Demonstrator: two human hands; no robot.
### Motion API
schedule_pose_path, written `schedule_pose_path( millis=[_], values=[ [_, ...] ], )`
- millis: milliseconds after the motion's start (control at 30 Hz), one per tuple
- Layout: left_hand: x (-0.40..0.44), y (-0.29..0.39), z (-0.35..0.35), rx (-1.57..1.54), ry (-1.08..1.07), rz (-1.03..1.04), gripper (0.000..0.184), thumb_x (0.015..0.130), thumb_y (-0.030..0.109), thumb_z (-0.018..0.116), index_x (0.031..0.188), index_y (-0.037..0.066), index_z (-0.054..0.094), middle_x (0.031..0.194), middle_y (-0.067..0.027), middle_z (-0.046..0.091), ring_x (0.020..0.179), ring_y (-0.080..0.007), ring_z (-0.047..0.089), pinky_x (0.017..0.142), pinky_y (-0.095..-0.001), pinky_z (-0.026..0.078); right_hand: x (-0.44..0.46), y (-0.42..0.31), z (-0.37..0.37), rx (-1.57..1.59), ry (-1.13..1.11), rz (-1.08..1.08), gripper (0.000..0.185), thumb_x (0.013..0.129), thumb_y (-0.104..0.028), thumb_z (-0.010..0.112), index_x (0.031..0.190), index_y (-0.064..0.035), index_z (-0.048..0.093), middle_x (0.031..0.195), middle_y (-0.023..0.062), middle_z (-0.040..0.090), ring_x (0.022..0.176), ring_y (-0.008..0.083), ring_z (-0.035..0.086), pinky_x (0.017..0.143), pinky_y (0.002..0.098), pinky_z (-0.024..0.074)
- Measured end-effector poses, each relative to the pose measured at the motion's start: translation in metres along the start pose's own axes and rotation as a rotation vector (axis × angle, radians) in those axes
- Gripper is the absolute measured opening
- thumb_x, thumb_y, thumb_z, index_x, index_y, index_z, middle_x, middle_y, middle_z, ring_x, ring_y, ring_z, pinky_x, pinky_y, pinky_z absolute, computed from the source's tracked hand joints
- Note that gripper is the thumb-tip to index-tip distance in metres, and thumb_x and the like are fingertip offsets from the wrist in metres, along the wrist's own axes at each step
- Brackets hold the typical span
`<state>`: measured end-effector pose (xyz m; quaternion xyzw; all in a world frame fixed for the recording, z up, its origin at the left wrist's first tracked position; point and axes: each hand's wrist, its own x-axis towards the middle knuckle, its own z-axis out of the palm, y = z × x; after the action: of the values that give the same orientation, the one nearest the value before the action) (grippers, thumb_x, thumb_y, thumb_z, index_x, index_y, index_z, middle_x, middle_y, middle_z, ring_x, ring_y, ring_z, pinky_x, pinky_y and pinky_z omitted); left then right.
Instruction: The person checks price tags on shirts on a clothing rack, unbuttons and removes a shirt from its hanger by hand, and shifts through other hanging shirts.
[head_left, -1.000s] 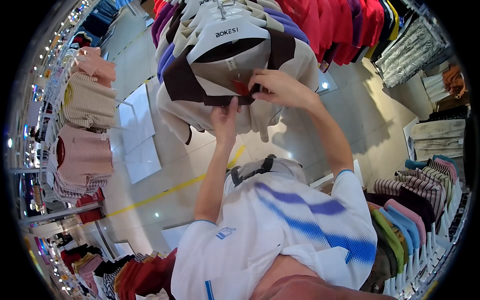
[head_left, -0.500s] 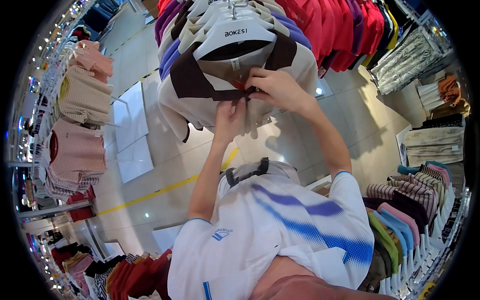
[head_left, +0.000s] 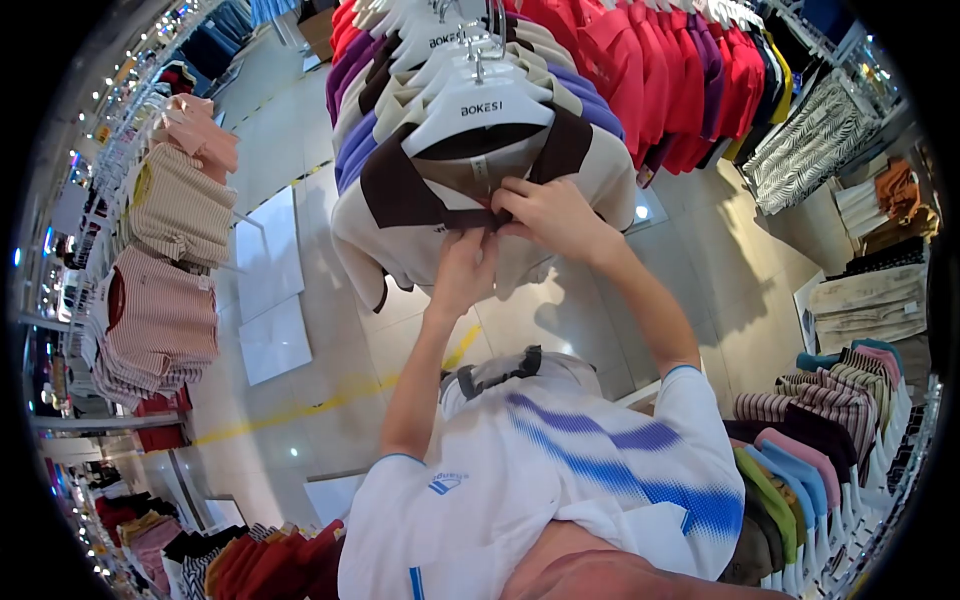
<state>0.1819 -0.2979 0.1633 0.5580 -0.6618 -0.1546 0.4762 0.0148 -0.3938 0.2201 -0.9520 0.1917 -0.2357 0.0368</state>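
On its hanger (head_left: 478, 122), the upright top (head_left: 362, 222) faces the person (head_left: 560, 470) (left hand (head_left: 464, 272) and right hand (head_left: 556, 214) pinching fabric).

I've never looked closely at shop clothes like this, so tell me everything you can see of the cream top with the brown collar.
The cream top looks soft and knitted, with a wide dark brown collar, a brown-edged cuff and a pale neck label. It hangs upright on a white hanger at the row's near end. The left hand and right hand grip its collar's lower front.
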Motion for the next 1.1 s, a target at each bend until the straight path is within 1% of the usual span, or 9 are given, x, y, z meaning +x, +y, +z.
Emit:
schedule_pose_path(
  millis=[100, 200, 467, 533, 733, 767, 800, 867, 1100],
  values=[
    [0.006, 0.007, -0.008, -0.053, -0.052, -0.010, 0.017, 0.088, 0.006, 0.063, 0.104, 0.000, 0.063, 0.080, -0.0157, 0.065, 0.073, -0.0342, 0.063, 0.070, -0.0411, 0.049, 0.002, 0.002, -0.005, 0.035, -0.004, -0.022, 0.031, 0.078, -0.025, 0.073, 0.101, -0.0100, 0.058, 0.101, 0.0040, 0.061, 0.077, 0.0286, 0.066, 0.062, 0.0401, 0.0525],
    [0.008, 0.005, -0.010, -0.065, -0.058, 0.023, 0.012, 0.086, 0.006, 0.065, 0.094, -0.003, 0.062, 0.079, -0.0139, 0.064, 0.072, -0.0266, 0.060, 0.069, -0.0358, 0.047, 0.002, 0.007, -0.004, 0.092, -0.008, -0.039, 0.029, 0.079, -0.023, 0.072, 0.101, -0.0094, 0.058, 0.102, 0.0037, 0.061, 0.079, 0.0288, 0.065, 0.063, 0.0400, 0.0524],
    [0.012, -0.003, -0.011, -0.083, -0.070, 0.135, 0.010, 0.086, 0.006, 0.066, 0.091, -0.002, 0.062, 0.078, -0.0124, 0.064, 0.069, -0.0233, 0.061, 0.057, -0.0350, 0.045, 0.003, 0.005, -0.009, 0.070, -0.065, -0.036, 0.030, 0.079, -0.025, 0.073, 0.101, -0.0110, 0.058, 0.098, 0.0048, 0.064, 0.078, 0.0286, 0.068, 0.060, 0.0416, 0.0527],
    [0.009, -0.008, -0.011, 0.045, -0.116, 0.083, 0.010, 0.086, 0.005, 0.067, 0.090, -0.002, 0.062, 0.080, -0.0122, 0.065, 0.069, -0.0222, 0.061, 0.056, -0.0335, 0.045, 0.005, 0.002, -0.010, 0.085, -0.041, -0.022, 0.032, 0.080, -0.026, 0.073, 0.103, -0.0117, 0.056, 0.098, 0.0046, 0.064, 0.077, 0.0289, 0.068, 0.060, 0.0417, 0.0526],
    [0.015, -0.005, -0.007, -0.069, -0.053, 0.059, 0.014, 0.085, 0.005, 0.071, 0.094, -0.003, 0.064, 0.085, -0.0116, 0.067, 0.075, -0.0217, 0.064, 0.068, -0.0312, 0.048, 0.009, 0.000, -0.010, 0.163, 0.000, -0.034, 0.036, 0.082, -0.026, 0.070, 0.109, -0.0142, 0.050, 0.101, 0.0043, 0.065, 0.075, 0.0308, 0.068, 0.060, 0.0426, 0.0521],
    [0.013, -0.008, -0.007, -0.035, -0.086, 0.015, 0.022, 0.086, 0.011, 0.070, 0.102, -0.002, 0.062, 0.087, -0.0151, 0.066, 0.078, -0.0320, 0.063, 0.071, -0.0374, 0.048, 0.009, 0.001, -0.011, 0.218, -0.007, -0.041, 0.036, 0.082, -0.025, 0.071, 0.109, -0.0140, 0.049, 0.100, 0.0047, 0.065, 0.076, 0.0314, 0.068, 0.061, 0.0431, 0.0519],
    [0.013, -0.011, -0.007, -0.034, -0.089, 0.027, 0.022, 0.086, 0.011, 0.070, 0.102, -0.002, 0.062, 0.087, -0.0151, 0.066, 0.078, -0.0320, 0.063, 0.071, -0.0374, 0.048, 0.010, 0.002, -0.013, 0.273, -0.015, -0.048, 0.036, 0.081, -0.023, 0.071, 0.108, -0.0138, 0.049, 0.099, 0.0051, 0.064, 0.077, 0.0320, 0.067, 0.063, 0.0436, 0.0517],
    [0.013, -0.015, -0.006, -0.036, -0.058, 0.050, 0.015, 0.085, 0.007, 0.071, 0.094, -0.003, 0.066, 0.085, -0.0110, 0.068, 0.075, -0.0198, 0.063, 0.069, -0.0307, 0.048, 0.010, 0.005, -0.016, 0.315, -0.026, -0.050, 0.036, 0.081, -0.021, 0.072, 0.107, -0.0132, 0.049, 0.099, 0.0057, 0.064, 0.078, 0.0327, 0.067, 0.064, 0.0440, 0.0511],
    [0.011, -0.022, 0.001, -0.114, -0.080, 0.031, 0.016, 0.086, 0.006, 0.070, 0.098, -0.003, 0.066, 0.082, -0.0067, 0.066, 0.073, -0.0122, 0.057, 0.068, -0.0276, 0.046, 0.010, 0.013, -0.020, 0.475, -0.103, -0.082, 0.027, 0.080, -0.013, 0.073, 0.095, -0.0066, 0.051, 0.088, 0.0113, 0.061, 0.077, 0.0372, 0.060, 0.066, 0.0448, 0.0462]
  ],
)
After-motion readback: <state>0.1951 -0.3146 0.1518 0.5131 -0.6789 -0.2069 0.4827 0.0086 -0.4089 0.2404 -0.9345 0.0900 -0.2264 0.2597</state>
